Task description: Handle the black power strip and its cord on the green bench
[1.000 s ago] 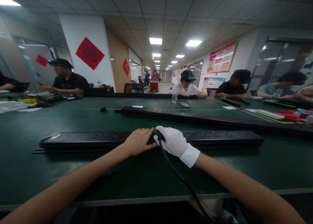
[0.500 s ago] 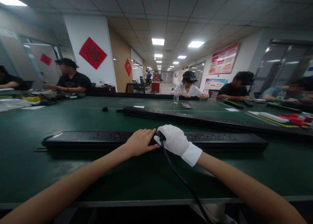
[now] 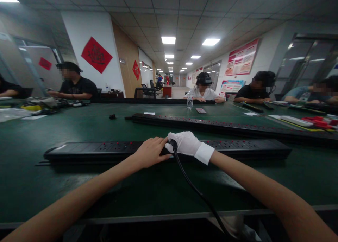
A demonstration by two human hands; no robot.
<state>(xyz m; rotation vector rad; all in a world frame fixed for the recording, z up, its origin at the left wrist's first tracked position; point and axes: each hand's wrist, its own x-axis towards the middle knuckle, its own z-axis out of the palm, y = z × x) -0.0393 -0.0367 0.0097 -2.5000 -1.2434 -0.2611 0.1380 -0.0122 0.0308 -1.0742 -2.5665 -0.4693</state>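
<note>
A long black power strip (image 3: 87, 148) with red buttons lies across the green table in front of me. My left hand (image 3: 151, 151), bare, is wrapped over the strip near its middle, thumb along the front side. Right beside it, my right hand (image 3: 183, 142), in a white glove, grips the plug of a black cable (image 3: 190, 181) against the top of the strip. The plug's prongs are hidden. From the plug the cable runs down over the table's near edge.
Behind lies a second long black strip (image 3: 211, 125). Beyond it are a water bottle (image 3: 189, 100), a phone (image 3: 201, 110) and a small black part (image 3: 112, 116). Several people sit around the table (image 3: 87, 196). Red and white items (image 3: 317, 121) lie at the right.
My gloved right hand has tilted, its wrist higher and a little further left, still on the plug. My left hand stays on the strip. The camera view has shifted slightly.
</note>
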